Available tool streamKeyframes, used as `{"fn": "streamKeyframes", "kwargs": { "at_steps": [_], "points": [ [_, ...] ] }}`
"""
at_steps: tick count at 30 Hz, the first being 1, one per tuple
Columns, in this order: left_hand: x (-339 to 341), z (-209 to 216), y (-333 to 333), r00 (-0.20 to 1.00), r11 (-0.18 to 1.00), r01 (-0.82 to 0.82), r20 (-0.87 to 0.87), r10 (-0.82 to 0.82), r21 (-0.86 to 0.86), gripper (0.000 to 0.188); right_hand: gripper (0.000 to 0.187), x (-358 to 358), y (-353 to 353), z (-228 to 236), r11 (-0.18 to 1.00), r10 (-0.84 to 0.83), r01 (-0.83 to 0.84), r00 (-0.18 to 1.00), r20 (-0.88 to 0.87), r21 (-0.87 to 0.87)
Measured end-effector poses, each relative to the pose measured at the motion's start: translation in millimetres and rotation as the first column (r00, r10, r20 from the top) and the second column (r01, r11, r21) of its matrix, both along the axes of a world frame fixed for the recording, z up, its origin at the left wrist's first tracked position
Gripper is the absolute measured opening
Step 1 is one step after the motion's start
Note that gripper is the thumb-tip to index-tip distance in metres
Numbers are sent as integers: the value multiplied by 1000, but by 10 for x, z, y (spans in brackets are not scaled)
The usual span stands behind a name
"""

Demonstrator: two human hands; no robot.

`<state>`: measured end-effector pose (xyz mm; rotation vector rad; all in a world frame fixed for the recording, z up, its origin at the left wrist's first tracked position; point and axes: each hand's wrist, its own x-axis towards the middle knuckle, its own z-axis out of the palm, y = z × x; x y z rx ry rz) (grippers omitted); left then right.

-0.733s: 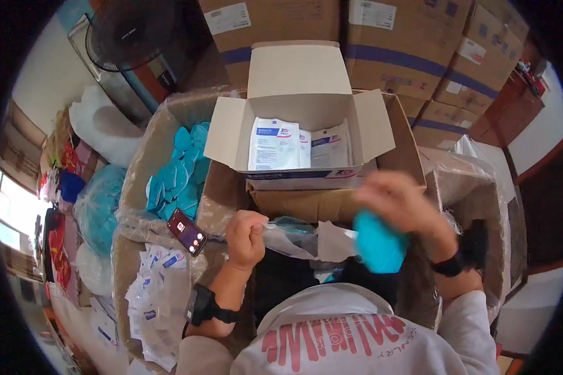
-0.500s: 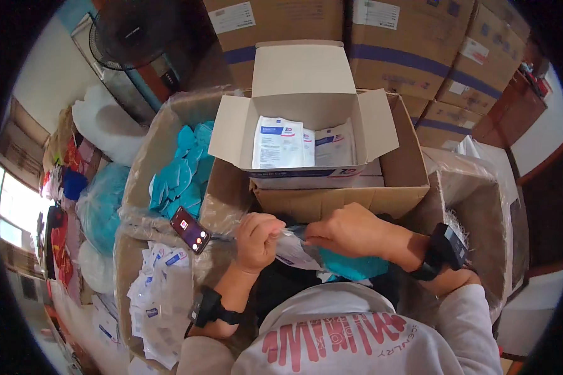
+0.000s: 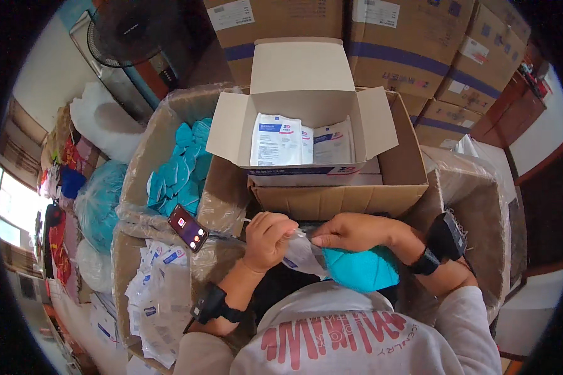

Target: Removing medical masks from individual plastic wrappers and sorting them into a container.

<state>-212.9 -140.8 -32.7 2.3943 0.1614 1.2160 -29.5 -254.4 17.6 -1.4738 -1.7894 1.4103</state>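
My left hand (image 3: 268, 242) is closed, its fingertips pinching the upper edge of a white printed pouch (image 3: 302, 255) in front of my lap. Just to the right, my right hand (image 3: 351, 232) is closed, thumb toward the pouch. A teal folded face mask (image 3: 363, 269) hangs below it, partly covered by the fingers. Pouch and mask lie close together; whether the mask touches the pouch's mouth cannot be made out. Past my hands, an open white carton (image 3: 219, 128) holds several filled white pouches (image 3: 276, 141).
Teal masks (image 3: 176, 175) fill a plastic-lined box at the left. Nearer, flat white pouches (image 3: 162, 300) lie in another box. A phone (image 3: 187, 228) rests on the box edge. The white carton sits in a brown box (image 3: 344, 201); stacked cartons (image 3: 400, 59) stand behind.
The teal mask has come up and into fuller view under my right hand. My left hand has shifted slightly right, and the pouch has tilted a little.
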Motion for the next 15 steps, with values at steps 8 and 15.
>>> {"fn": "streamKeyframes", "kwargs": {
  "at_steps": [8, 15],
  "points": [
    [13, 29, -41, 999, 1000, 7, -41, -7, 2, 7, 33, 43, 0, -96, 1000, -12, 10, 997, -74, -22],
    [110, 15, -129, 993, 999, 35, -117, -31, 34, 6, 21, -99, -94, -17, 984, -103, 23, 884, 455, 177]
  ]
}}
